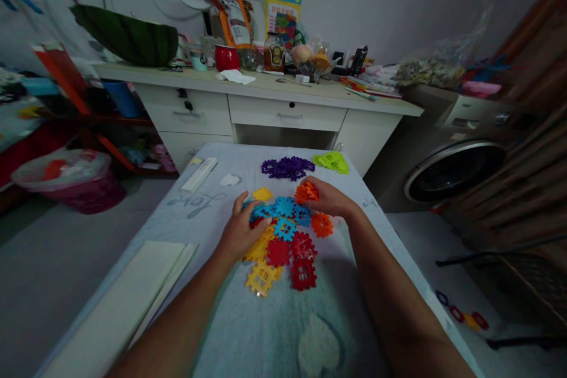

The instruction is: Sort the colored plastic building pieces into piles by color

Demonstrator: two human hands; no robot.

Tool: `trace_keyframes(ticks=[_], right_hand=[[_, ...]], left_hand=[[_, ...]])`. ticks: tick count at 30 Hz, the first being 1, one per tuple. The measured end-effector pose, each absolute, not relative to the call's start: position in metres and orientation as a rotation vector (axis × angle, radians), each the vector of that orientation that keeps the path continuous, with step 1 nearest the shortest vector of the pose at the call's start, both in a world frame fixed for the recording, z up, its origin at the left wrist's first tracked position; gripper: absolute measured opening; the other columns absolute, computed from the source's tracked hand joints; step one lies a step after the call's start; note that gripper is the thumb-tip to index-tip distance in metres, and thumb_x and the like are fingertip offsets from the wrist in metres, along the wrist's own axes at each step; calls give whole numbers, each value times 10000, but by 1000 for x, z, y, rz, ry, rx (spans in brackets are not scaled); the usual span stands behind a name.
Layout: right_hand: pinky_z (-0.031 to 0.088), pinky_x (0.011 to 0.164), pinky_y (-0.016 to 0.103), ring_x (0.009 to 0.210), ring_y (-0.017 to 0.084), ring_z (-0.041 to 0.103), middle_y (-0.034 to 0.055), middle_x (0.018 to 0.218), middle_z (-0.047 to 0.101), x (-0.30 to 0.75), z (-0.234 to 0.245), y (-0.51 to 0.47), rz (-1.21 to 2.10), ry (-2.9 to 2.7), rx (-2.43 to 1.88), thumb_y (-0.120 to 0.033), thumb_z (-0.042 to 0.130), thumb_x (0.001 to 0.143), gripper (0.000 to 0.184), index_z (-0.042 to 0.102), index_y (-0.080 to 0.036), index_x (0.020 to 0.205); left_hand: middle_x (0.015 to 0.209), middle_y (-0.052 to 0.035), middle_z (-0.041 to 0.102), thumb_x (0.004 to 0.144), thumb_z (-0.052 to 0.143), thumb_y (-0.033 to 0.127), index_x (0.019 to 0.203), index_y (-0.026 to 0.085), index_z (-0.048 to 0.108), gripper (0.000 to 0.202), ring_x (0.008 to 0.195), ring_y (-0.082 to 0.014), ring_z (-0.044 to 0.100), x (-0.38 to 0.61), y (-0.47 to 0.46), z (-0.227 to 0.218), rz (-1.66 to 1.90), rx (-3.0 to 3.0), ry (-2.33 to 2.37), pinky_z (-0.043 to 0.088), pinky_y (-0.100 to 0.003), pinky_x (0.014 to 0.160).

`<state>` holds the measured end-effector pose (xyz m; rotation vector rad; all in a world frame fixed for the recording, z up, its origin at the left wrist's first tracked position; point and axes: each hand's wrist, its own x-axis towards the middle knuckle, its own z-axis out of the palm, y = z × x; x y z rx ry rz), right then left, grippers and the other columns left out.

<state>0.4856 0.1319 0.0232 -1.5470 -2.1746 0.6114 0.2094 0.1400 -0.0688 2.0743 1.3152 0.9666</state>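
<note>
My right hand [328, 196] is closed around a small stack of orange interlocking plastic building pieces [306, 192], held just above the pile. My left hand [241, 229] lies spread over the pile's left side, thumb and fingers apart, touching blue pieces [283, 207]. Under and beside it are yellow pieces [263, 277], partly covered by the hand. Red pieces [303, 274] lie at the near side of the pile. One loose orange piece [322, 224] rests below my right wrist, and a yellow piece [263, 193] sits at the far edge.
Purple pieces [287, 168] and lime-green pieces [331, 162] form separate heaps at the table's far end. White flat boards [119, 301] lie along the left edge of the cloth-covered table [266, 342]. Beyond stands a cluttered white desk [261, 90], with a washing machine [452, 147] at right.
</note>
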Motion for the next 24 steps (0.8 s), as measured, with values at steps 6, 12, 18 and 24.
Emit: trace_keyframes(ticks=[6,12,18,24], right_hand=[[414,1054,426,1198,262,539,111,1302,569,441,30,119,793,-2282,-1174,-435,763,757,636,530,-186,1294],[491,977,405,1126,228,602,121,1362,554,443,27,121,934,-2103,-1228,-560,642,857,637,496,-204,1364],[393,1087,482,1261,312,527,175,1360,566,469,-3,140,556,-2130,-1747,-459,712,820,605,554,-161,1321],[424,1057,437,1196,288,579,179,1324,602,457,-22,146,619,-2290,-1620,-332,752,782,608,554,-126,1319]], left_hand=[[1491,-102,371,952,385,557,1216,240,624,477,1432,-279,357,206,141,-69,1136,1872,1333,298,-500,1198],[1464,-101,432,928,441,564,1240,251,622,477,1440,-293,309,200,137,-64,1072,2032,1254,239,-540,1209],[1456,-137,450,692,719,637,1275,220,620,723,1426,-387,282,205,133,-65,793,2299,1171,261,-588,1174],[1226,-102,642,801,650,498,1193,214,654,485,1231,-287,523,205,140,-65,891,2350,1170,394,-483,1103]])
